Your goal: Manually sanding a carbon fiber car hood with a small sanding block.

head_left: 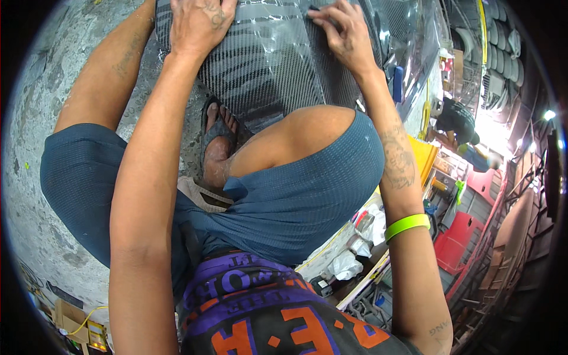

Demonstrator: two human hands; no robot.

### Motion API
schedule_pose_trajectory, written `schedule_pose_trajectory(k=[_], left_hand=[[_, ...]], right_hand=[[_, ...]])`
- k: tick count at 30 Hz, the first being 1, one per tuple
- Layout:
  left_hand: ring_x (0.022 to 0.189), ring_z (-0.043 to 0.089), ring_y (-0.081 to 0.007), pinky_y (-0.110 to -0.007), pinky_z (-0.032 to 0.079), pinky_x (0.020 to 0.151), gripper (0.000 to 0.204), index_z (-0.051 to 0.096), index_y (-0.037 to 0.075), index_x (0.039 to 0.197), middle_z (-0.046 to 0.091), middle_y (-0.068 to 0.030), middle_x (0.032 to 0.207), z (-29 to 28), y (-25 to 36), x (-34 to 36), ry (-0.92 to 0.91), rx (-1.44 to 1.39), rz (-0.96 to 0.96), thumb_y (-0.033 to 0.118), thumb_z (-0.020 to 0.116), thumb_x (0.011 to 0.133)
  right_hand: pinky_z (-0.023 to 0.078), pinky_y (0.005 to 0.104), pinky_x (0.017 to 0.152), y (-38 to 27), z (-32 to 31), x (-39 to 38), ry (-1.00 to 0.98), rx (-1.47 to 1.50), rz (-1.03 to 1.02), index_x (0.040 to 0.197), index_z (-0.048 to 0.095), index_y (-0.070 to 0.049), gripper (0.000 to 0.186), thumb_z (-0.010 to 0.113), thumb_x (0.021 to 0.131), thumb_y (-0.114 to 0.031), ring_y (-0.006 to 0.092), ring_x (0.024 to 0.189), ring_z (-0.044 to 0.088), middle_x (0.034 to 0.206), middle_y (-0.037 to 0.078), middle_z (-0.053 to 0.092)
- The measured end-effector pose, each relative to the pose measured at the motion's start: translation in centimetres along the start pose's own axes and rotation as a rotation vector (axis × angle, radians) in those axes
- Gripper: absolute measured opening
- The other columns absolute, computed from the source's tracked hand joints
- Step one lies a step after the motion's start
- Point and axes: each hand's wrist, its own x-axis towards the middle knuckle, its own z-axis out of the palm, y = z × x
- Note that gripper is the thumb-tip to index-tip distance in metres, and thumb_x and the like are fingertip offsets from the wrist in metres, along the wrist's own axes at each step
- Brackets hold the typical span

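Observation:
A large curved panel of black woven, carbon-fibre-like sheet (260,71) lies before me under glossy, wrinkled clear plastic film (408,35). My left hand (201,26) rests on the panel's left part, fingers stretched forward and partly cut off by the top edge of the view. Over the right part, my right hand (346,32) is closed in a pinch on a small dark piece (313,10), held against the film. What kind of piece it is cannot be made out.
My sandalled foot (219,127) stands against the panel's near edge on stained grey concrete (65,195). A blue block (398,84) sits by the film. To the right are a yellow bin (423,155), red panels (457,242) and a bent-over person (455,121). Lower left holds a cardboard box (70,319).

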Motion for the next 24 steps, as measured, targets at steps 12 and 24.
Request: schedule_pose_trajectory(k=[12, 24], left_hand=[[0.132, 0.050, -0.0390, -0.049, 0.039, 0.111, 0.044, 0.056, 0.003, 0.139, 0.055, -0.0171, 0.142, -0.2, 0.4, 0.0, 0.015, -0.038, 0.012, 0.028, 0.059, 0.103], [0.133, 0.050, -0.0378, -0.048, 0.039, 0.112, 0.044, 0.056, 0.004, 0.140, 0.055, -0.0167, 0.143, -0.3, -0.5, -0.5, 0.020, -0.006, -0.011, 0.029, 0.059, 0.103]], right_hand=[[0.042, 0.0449, 0.087, 1.2, 0.7, 0.7, 0.042, -0.064, -0.009, 0.093, 0.073, -0.003, 0.007, 0.068, 0.089, -0.003, 0.0383, 0.091, 0.056, 0.088, 0.017, 0.058], [0.041, 0.0432, 0.084, -0.6, 1.6, -0.5, 0.079, 0.007, -0.051, 0.095, 0.074, -0.003, 0.010, 0.069, 0.087, -0.001, 0.0369, 0.087, 0.052, 0.087, 0.015, 0.056]])
